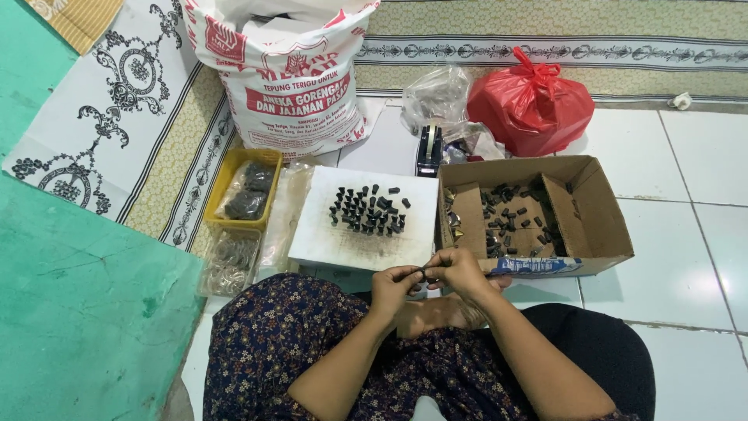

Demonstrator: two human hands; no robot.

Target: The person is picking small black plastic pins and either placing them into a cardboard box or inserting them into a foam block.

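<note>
Both hands pinching one small dark piece over your lap.

You are holding your left hand [393, 284] and right hand [460, 269] fingertip to fingertip, both pressed together on a small dark piece [425, 270] whose long axis is running left to right between them, too small to tell its ends apart. Just beyond the grip, the white board [319, 242] is carrying upright black pieces [366, 212], its near edge leaving little room. Beyond and right of the grip, the cardboard box [600, 226] is lying open with loose black parts [510, 222]. Left, a yellow tray [226, 175] is sitting apart. Farthest, a printed sack [288, 86] and red bag [530, 101] are standing.
</note>
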